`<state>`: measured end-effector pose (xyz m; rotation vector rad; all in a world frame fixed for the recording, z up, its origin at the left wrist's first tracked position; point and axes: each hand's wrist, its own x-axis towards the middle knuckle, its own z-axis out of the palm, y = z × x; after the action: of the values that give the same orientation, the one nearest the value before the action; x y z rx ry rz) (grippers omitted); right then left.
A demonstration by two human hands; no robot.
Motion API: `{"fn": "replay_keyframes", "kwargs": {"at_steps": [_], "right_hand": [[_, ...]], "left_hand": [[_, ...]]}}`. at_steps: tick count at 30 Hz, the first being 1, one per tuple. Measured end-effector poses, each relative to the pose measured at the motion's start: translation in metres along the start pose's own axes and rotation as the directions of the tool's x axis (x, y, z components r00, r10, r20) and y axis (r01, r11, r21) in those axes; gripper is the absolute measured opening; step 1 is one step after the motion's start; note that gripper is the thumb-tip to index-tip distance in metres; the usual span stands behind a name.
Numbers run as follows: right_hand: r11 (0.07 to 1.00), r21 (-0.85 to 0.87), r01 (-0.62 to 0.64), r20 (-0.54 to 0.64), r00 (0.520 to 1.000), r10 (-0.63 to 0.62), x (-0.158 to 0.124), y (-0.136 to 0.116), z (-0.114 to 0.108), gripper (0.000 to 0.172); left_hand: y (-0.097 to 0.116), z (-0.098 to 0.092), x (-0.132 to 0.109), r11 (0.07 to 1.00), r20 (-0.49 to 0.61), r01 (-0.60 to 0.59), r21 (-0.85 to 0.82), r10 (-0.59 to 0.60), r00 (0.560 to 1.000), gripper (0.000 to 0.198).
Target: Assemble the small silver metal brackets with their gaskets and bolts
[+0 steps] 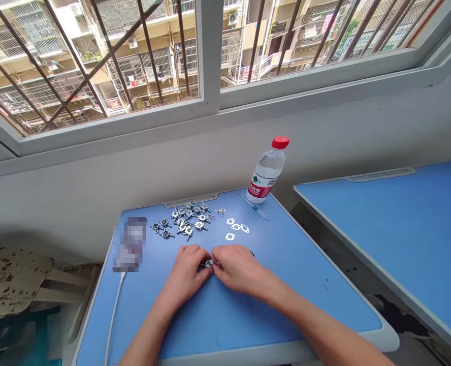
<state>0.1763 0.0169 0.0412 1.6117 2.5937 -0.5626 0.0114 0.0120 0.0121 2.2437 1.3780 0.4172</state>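
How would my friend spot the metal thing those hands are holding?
Below the window, find the blue desk. Near its middle, the left hand and right hand hold a small silvery part between them. Unlike the metal pile and flat plates beyond, it's held, not loose.

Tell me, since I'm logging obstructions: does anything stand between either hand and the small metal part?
Nothing visible does: the left hand and right hand both have fingertips at the small metal part, which they partly hide.
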Motion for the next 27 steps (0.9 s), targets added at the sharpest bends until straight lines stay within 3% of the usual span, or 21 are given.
{"fn": "replay_keyframes", "kwargs": {"at_steps": [5, 9, 12, 18, 27], "right_hand": [[0.994, 0.106, -0.006, -0.018, 1.0, 0.008, -0.001, 0.008, -0.011, 0.023], [0.968, 0.224, -0.115, -0.18, 0.971, 0.158, -0.002, 0.03, -0.026, 0.018], [0.949, 0.228, -0.217, -0.224, 0.937, 0.268, -0.001, 0.049, -0.033, 0.017], [0.947, 0.158, -0.281, -0.141, 0.942, 0.303, 0.005, 0.07, -0.034, 0.021], [0.957, 0.155, -0.246, -0.107, 0.959, 0.264, 0.008, 0.066, -0.032, 0.021]], "left_hand": [[0.002, -0.002, -0.001, 1.0, 0.004, -0.001, 0.0, 0.001, 1.0, 0.007], [0.003, -0.004, -0.002, 1.0, 0.01, 0.014, -0.017, -0.014, 1.0, 0.009], [0.001, -0.003, -0.002, 0.999, 0.003, 0.007, -0.033, -0.007, 1.0, 0.015], [-0.004, -0.002, -0.001, 0.998, 0.01, 0.017, -0.063, -0.016, 1.0, 0.016], [-0.006, -0.003, -0.001, 0.997, 0.03, 0.024, -0.073, -0.022, 0.999, 0.01]]}}
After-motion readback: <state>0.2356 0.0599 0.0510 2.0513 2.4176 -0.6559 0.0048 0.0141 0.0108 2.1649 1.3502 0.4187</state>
